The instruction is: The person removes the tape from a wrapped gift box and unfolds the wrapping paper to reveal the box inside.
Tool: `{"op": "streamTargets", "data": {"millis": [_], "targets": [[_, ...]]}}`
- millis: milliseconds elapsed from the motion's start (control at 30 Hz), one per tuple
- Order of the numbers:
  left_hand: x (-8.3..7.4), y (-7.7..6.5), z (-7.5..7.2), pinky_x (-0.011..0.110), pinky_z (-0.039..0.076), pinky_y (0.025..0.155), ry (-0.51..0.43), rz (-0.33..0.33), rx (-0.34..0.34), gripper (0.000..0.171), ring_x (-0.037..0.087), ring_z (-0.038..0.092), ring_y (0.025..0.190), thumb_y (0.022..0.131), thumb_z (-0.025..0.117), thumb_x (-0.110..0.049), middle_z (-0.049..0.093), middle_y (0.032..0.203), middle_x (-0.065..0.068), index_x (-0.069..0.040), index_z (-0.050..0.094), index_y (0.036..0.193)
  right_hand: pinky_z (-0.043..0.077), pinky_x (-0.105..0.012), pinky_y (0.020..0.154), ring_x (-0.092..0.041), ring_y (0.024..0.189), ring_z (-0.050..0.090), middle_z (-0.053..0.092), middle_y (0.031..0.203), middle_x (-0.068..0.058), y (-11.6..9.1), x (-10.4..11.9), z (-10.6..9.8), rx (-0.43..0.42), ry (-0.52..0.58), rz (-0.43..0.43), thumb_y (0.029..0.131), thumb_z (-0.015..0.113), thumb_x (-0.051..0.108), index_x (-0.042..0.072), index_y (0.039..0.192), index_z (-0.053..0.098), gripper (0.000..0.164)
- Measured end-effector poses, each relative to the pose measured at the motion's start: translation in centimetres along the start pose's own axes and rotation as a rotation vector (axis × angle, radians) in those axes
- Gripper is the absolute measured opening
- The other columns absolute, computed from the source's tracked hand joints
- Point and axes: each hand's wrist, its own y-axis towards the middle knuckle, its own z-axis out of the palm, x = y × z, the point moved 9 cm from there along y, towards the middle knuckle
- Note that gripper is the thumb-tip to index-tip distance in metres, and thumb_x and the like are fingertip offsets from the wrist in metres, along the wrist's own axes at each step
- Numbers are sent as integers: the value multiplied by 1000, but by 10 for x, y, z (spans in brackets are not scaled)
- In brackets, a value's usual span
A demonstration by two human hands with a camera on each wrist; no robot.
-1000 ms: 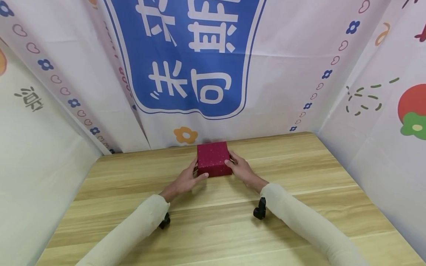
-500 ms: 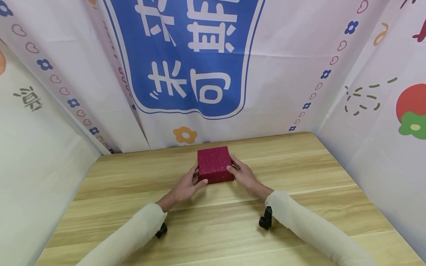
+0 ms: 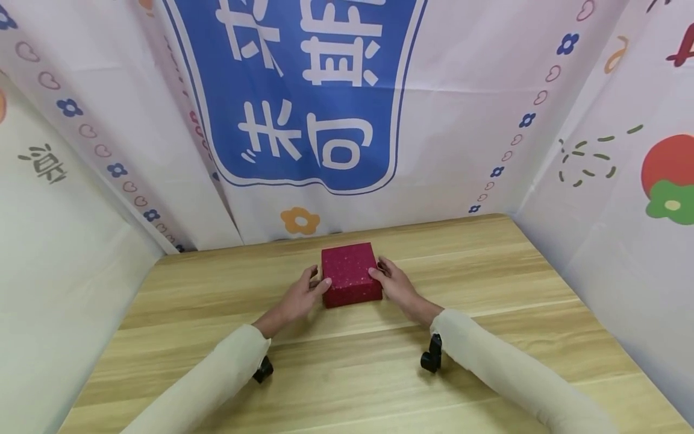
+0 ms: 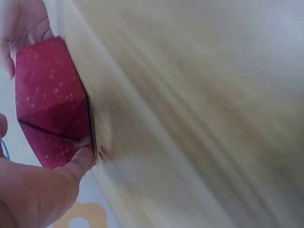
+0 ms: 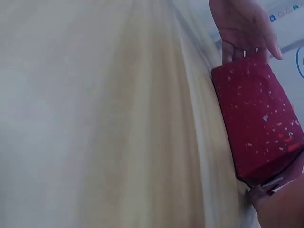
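Grip spread, not pinching — left hand (image 3: 295,301) and right hand (image 3: 402,289) are flanking the speckled red box (image 3: 349,268), which is resting toward the back of the wooden table (image 3: 352,367) — hands seemingly in position, letting go not yet done.

The right hand (image 5: 283,204), partly in view, has a finger at the near lower corner of a dark red, pale-flecked rectangular box (image 5: 254,114). At the end farthest from that finger, the left hand (image 5: 243,26) has fingertips hidden behind the edge. Beside both hands' fingers spreads a blurred, light-brown wood-grain tabletop (image 5: 142,118).
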Motion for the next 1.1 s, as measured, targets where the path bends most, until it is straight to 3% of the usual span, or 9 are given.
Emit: {"op": "streamTargets", "data": {"millis": [133,300,467,633,900,1100], "targets": [[4,12,-6,54,25,119,-3,-51,-5,80,39,28,147,102,41,-52,18,164,19,-5,9,158,19,-45,123,-27,152,20,21,165,-7,12,1,1,21,27,25,100,49,47,17,159,17,73],[5,22,-9,53,25,120,-3,-72,-4,78,36,30,147,102,44,-51,19,164,15,-11,10,159,14,-49,123,-28,153,17,19,165,-6,23,4,4,58,30,3,101,48,45,23,160,12,72],[-2,31,-3,51,29,118,-57,-19,50,76,37,31,146,101,53,-40,17,165,14,-15,11,160,13,-52,123,-30,152,18,21,165,-6,27,6,6,82,29,-20,102,49,38,26,160,13,69],[-4,33,-2,50,31,117,-128,19,79,80,42,25,147,99,58,-33,8,166,15,-12,9,159,12,-52,123,-31,152,18,22,164,-8,29,8,8,98,33,-45,101,51,34,28,159,15,68],[-9,29,-7,54,23,118,-164,84,55,92,50,19,146,93,70,-28,6,162,28,-4,6,155,15,-46,123,-27,153,17,21,164,-7,21,16,10,89,43,-119,102,51,25,25,159,16,67],[-23,25,-13,50,32,116,-224,173,10,93,42,20,149,88,74,-12,12,164,20,-8,9,154,23,-45,121,-26,152,19,20,165,-4,19,31,5,50,103,-246,97,59,13,22,158,19,74]]}}
